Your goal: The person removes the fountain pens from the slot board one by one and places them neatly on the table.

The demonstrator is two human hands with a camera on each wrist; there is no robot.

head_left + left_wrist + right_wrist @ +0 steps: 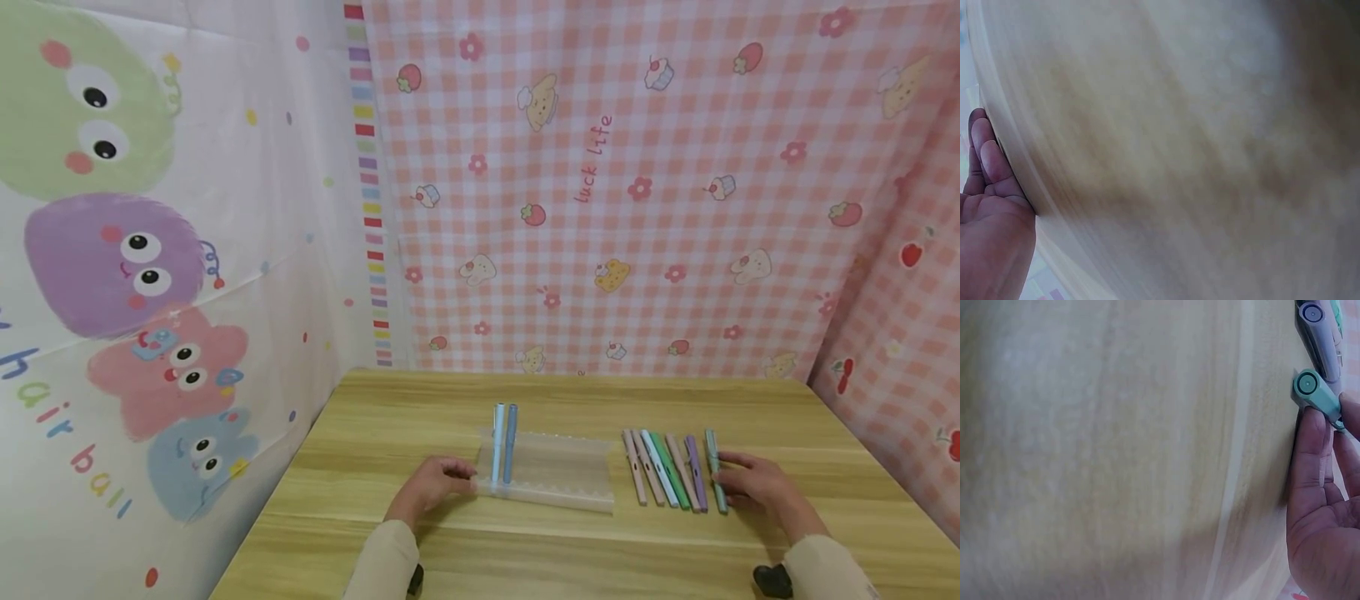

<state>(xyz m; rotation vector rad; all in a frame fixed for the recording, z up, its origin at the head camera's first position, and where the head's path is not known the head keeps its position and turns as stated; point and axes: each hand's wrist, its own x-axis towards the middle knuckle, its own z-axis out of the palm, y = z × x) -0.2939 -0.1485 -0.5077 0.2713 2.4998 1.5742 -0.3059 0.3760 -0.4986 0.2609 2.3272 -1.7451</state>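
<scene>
In the head view a clear plastic pen sleeve (562,467) with scalloped edges lies flat on the table. A light blue pen (498,442) and a darker blue pen (511,442) lie side by side at its left end. My left hand (435,487) rests at the sleeve's left edge, its fingers (994,159) loosely extended along the tabletop. To the right, my right hand (757,486) pinches a teal pen (1315,390) between thumb and fingers. That pen lies at the right end of a row, beside a purple pen (696,473).
Left of the purple pen lie a green pen (670,471), a pale blue pen (660,468) and several pinkish pens (634,468). All are on a wooden table (525,550). Printed cloths (600,233) hang behind and at both sides.
</scene>
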